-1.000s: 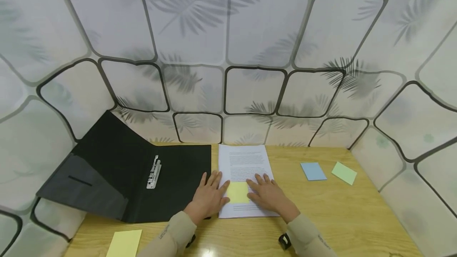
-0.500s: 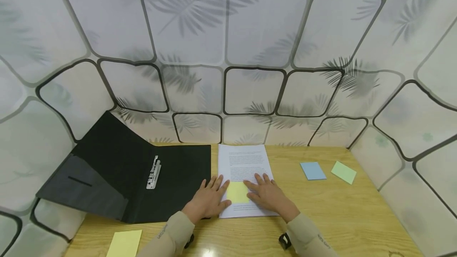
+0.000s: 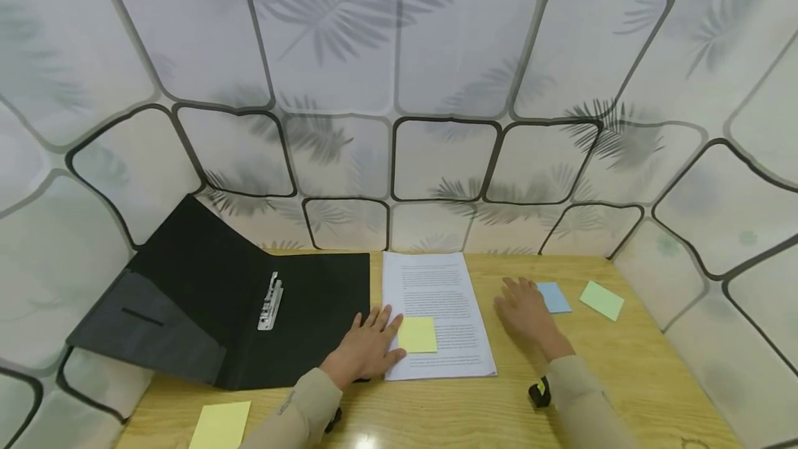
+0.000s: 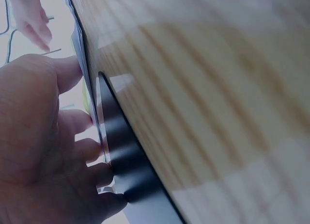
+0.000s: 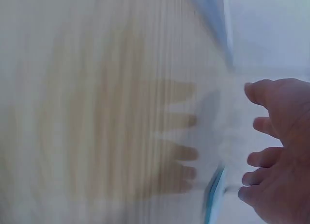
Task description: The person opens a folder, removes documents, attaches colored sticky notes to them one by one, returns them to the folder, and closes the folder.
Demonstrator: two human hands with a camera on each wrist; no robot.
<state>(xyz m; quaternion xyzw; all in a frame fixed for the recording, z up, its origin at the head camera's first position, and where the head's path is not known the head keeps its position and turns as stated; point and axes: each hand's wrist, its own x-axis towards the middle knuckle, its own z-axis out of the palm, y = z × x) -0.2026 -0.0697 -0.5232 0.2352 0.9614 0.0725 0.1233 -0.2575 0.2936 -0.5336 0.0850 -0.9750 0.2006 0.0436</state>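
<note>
A stack of printed white paper [image 3: 461,359] lies in the middle of the table, with a yellow sticky note [image 3: 418,335] on its lower half. My left hand [image 3: 368,348] rests with spread fingers across the stack's left edge and the right edge of the black binder [image 3: 312,359]. In the left wrist view, the thumb [image 4: 68,73] reaches the paper edge and the other fingers lie over the binder's edge. My right hand [image 3: 526,310] hovers with loose fingers beside the blue sticky note [image 3: 555,298], partly covering it. Its shadow falls on the table in the right wrist view.
The binder lies open, its left cover tilted up against the patterned wall [image 3: 445,158], its metal clip [image 3: 270,303] showing. A green sticky note [image 3: 601,301] lies right of the blue one. Another yellow note [image 3: 219,425] is at the table's front left.
My right hand has left the paper and moved right to the blue note. My left hand stays on the stack's left edge. The yellow note stays on the paper.
</note>
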